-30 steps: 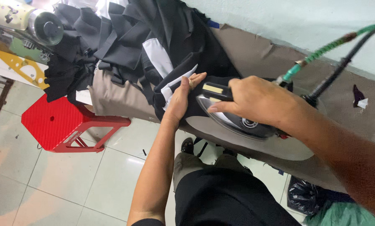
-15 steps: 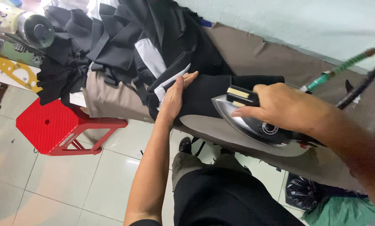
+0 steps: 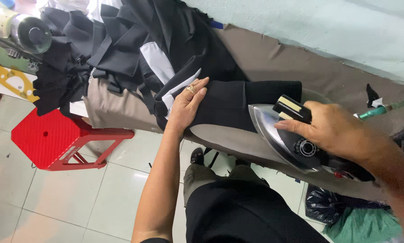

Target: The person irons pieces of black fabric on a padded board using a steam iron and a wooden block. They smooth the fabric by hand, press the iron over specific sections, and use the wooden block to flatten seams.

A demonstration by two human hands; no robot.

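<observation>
A black garment piece [image 3: 238, 101] lies flat on a brown padded ironing board [image 3: 274, 58]. My left hand [image 3: 188, 102] presses flat on its left end, fingers together, a ring on one finger. My right hand [image 3: 332, 128] grips the black handle of a metal steam iron [image 3: 278, 135], which sits at the right end of the black piece with its pointed tip toward my left hand. A strip of white lining [image 3: 179, 87] shows by my left fingertips.
A heap of black and white garments [image 3: 121, 40] covers the board's left end. A red plastic stool [image 3: 62, 141] stands on the tiled floor at left. A sewing machine wheel [image 3: 31, 31] is at top left. A green hose [image 3: 382, 110] runs off right. Dark bags [image 3: 341, 209] lie below.
The iron has slid to the right along the black piece, away from my left hand. My left hand stays pressed on the cloth.
</observation>
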